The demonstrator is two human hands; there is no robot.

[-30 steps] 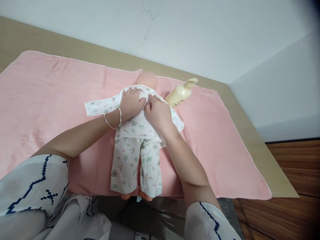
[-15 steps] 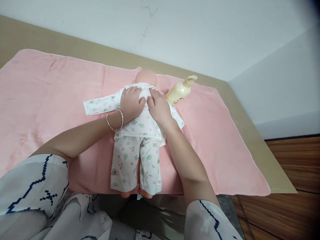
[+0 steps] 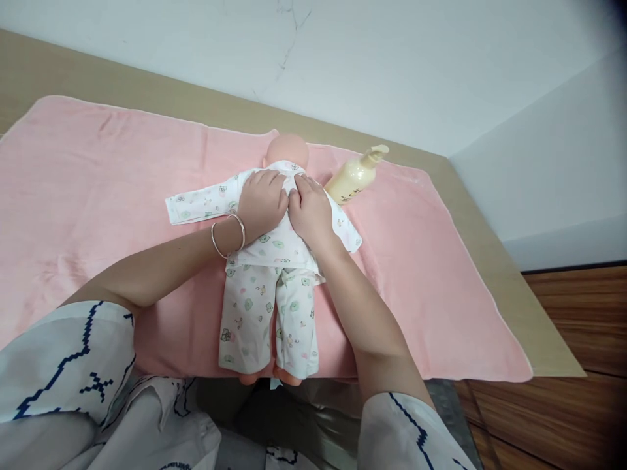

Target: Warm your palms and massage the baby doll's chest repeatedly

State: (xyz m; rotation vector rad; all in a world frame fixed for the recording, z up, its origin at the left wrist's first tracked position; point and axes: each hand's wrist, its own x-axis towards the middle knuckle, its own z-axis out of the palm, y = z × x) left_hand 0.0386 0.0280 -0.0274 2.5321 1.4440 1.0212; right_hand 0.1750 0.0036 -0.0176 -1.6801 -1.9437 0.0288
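A baby doll (image 3: 274, 241) in a white printed top and trousers lies stretched out on a pink blanket (image 3: 122, 163), its bare head (image 3: 288, 150) at the far end. The doll's face is out of sight. My left hand (image 3: 263, 203) rests flat on the left of its upper body, a bangle (image 3: 228, 236) round the wrist. Beside it, my right hand (image 3: 309, 205) lies on the right of the upper body. Both hands have their fingers extended over the cloth, thumbs side by side near the middle. Neither hand grips anything.
A pale yellow pump bottle (image 3: 353, 177) leans or lies at the doll's right shoulder. The blanket covers most of a light wooden tabletop (image 3: 543, 339). A white wall (image 3: 372, 72) rises along the far edge, and brown wood panelling (image 3: 578, 320) shows at the right.
My left hand has slid slightly inward, so its thumb now sits closer to the right thumb. The doll and bottle keep their places apart from a tiny shift of the view.
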